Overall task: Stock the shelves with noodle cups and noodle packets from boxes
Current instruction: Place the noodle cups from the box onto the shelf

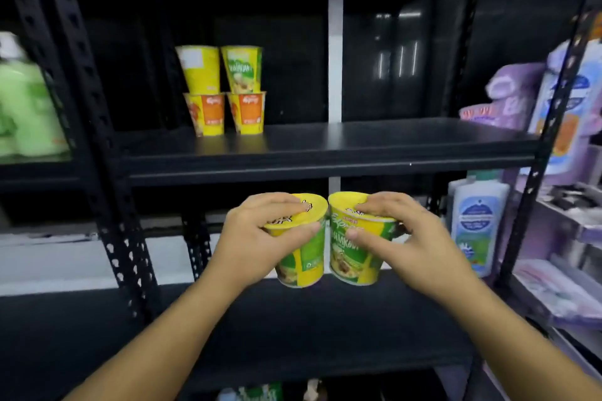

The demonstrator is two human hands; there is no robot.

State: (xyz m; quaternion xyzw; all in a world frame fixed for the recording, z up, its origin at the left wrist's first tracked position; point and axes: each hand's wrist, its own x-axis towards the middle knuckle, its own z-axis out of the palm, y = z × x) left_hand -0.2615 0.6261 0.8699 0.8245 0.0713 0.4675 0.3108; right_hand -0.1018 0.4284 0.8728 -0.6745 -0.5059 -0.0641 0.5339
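Note:
My left hand (260,238) grips a yellow-and-green noodle cup (304,257) by its lid and upper wall. My right hand (404,234) grips a second, matching noodle cup (351,254) the same way. The two cups are side by side, nearly touching, held in the air in front of the black shelf rack, between the upper shelf (325,153) and the lower shelf (325,319). On the upper shelf at the left stand two orange-labelled cups (224,114), each with a yellow cup (221,68) stacked on top.
Black perforated uprights (107,192) frame the rack at left and right. Green bottles (26,107) fill the neighbouring rack at left. White lotion bottles (475,221) and purple packs (511,98) stand at right. Much of the upper shelf to the right of the stacks is bare.

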